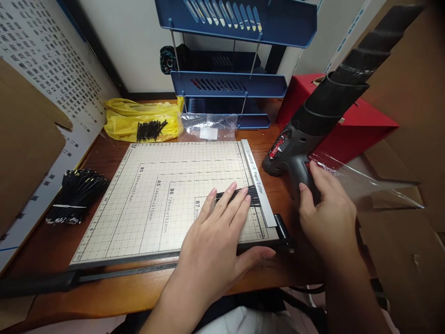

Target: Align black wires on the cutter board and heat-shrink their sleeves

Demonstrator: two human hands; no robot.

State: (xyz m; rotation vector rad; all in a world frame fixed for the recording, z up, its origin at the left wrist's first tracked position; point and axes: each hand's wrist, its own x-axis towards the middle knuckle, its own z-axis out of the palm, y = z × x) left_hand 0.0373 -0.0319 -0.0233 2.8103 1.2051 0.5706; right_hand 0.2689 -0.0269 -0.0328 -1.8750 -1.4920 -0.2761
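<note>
My left hand (215, 236) lies flat over the paper cutter (132, 204), fingers stretched out and pressed on a row of thin black tubes or wires (254, 196). These run side by side under the cutter's pale guide bar (257, 183); my fingers hide part of them. At the right, my right hand (328, 208) is closed around the grip of a black pistol-shaped blower (309, 123), its fingertips by a red trigger. The blower's stepped nozzle points up and to the right. The cutter's blade arm (128, 271) lies along the near edge.
A tied bundle of black wires (74, 195) lies left of the cutter. Short black pieces (151, 131) rest on a yellow bag (118, 113), beside a clear bag (208, 125). Behind stands a blue rack (225, 83); a red box (368, 116) is behind the blower.
</note>
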